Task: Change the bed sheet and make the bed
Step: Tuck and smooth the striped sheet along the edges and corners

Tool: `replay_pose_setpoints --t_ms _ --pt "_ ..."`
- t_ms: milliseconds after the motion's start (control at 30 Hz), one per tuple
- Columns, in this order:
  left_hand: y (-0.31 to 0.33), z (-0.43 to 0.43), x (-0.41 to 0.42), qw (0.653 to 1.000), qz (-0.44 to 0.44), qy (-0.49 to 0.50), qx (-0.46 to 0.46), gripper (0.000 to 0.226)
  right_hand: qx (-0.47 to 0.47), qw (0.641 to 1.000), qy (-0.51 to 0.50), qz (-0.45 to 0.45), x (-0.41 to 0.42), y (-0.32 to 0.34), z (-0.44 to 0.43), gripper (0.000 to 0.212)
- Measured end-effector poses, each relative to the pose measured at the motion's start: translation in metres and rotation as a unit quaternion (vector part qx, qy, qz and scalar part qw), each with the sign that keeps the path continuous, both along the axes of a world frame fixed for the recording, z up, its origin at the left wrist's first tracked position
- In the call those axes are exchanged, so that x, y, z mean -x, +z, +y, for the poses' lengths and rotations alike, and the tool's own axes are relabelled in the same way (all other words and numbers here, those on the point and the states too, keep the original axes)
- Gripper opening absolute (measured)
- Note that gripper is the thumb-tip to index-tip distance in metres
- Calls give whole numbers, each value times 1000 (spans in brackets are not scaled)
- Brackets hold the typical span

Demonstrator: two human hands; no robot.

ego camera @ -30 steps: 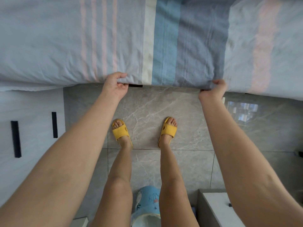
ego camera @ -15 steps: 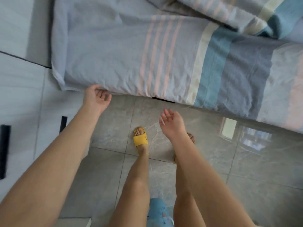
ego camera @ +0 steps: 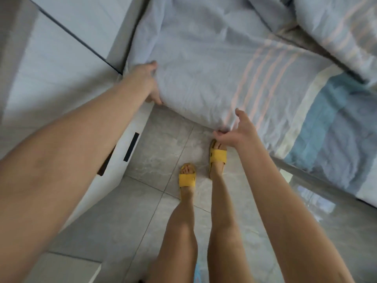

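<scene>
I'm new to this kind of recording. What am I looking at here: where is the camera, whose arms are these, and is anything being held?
There is no machine here. A person wears a camera on the head, so this single view looks down past their own arms. The left hand wraps round the corner of the striped bed sheet on the mattress, next to a white cabinet. The right hand is at the sheet's lower edge with fingers spread; blur hides whether it grips. A bunched cover lies further back on the bed. Below are a tiled floor and the person's yellow slippers.
</scene>
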State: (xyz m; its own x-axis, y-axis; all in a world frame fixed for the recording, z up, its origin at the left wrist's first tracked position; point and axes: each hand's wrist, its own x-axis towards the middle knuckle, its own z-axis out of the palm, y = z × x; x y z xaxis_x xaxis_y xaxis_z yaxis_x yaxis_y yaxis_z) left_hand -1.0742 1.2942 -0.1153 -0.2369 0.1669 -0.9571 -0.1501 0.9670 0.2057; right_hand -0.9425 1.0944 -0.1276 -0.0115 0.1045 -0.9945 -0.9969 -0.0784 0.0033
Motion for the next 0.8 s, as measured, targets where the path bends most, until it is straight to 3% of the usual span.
replay_pose_setpoints --t_ms 100,200,333,400,533,700,800 --pt "1 4 -2 999 -14 -2 -32 37 38 999 17 10 -10 2 17 50" --pt "-2 -6 8 996 -75 -17 -54 33 52 998 20 15 -11 12 24 45" --pt "-12 -13 19 974 -156 12 -162 20 36 998 15 40 -9 13 22 41" --pt "-22 -17 23 970 -161 26 -183 24 32 998 10 48 -8 9 16 39" --pt "-37 -21 24 965 -162 56 -196 55 29 997 60 26 -6 -2 8 48" --pt "-49 -19 40 954 -185 71 -224 55 25 993 110 20 -9 -5 4 58" --pt "-53 -20 32 967 -107 92 -211 55 7 978 206 38 -14 -7 -4 54"
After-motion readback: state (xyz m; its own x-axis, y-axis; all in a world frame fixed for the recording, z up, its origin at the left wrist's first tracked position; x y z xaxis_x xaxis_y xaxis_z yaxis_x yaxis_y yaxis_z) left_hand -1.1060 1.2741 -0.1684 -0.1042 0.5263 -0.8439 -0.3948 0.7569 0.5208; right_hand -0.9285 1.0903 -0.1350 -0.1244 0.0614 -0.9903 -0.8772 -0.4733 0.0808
